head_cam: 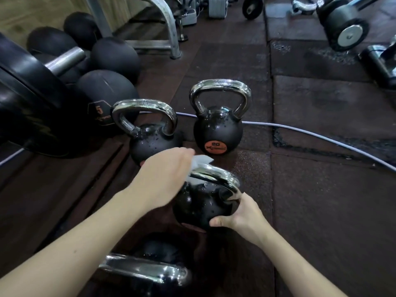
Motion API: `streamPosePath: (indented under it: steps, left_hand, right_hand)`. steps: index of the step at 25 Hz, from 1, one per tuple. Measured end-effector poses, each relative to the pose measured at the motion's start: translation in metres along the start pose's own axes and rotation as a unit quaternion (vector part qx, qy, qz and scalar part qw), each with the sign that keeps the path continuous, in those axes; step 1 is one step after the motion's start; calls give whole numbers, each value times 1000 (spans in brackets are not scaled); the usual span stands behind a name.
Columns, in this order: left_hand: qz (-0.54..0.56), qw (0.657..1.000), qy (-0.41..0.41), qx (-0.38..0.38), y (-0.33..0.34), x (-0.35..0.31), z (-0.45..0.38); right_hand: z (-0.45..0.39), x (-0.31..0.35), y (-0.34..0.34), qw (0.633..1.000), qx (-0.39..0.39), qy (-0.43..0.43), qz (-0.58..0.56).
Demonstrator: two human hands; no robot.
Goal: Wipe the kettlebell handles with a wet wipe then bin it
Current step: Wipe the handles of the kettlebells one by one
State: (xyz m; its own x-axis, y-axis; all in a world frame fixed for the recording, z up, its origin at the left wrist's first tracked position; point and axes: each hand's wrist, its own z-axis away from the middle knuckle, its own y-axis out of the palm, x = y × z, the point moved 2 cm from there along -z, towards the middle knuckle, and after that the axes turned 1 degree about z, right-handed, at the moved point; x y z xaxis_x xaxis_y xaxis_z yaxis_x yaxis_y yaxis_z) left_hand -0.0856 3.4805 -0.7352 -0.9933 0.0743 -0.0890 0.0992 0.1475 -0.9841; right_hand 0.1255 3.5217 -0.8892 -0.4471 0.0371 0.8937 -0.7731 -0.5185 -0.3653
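Note:
Several black kettlebells with chrome handles stand on the dark rubber floor. My left hand (165,174) presses a white wet wipe (200,162) against the left end of the chrome handle (216,177) of the middle kettlebell (199,206). My right hand (240,215) grips that kettlebell's round body from the right side. Behind it stand a kettlebell (154,133) on the left and one with an orange "20" label (217,125) on the right. A fourth kettlebell (145,269) sits closest to me, at the bottom.
Black medicine balls (107,86) and a large barbell plate (27,103) crowd the left side. A grey cable (321,136) runs across the floor behind the kettlebells. Dumbbells (342,28) and a metal frame leg (169,28) lie further back.

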Motion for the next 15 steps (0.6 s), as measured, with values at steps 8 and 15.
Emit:
streamPosePath:
  steps: [8,15]
  left_hand:
    - [-205,966,105,120,52,-129,-38]
    - [-41,996,80,-27,28,-42,-11]
  right_hand:
    - [-1,-7,-2,987,11,-62,151]
    - [-6,-4,4,1000,1,11,4]
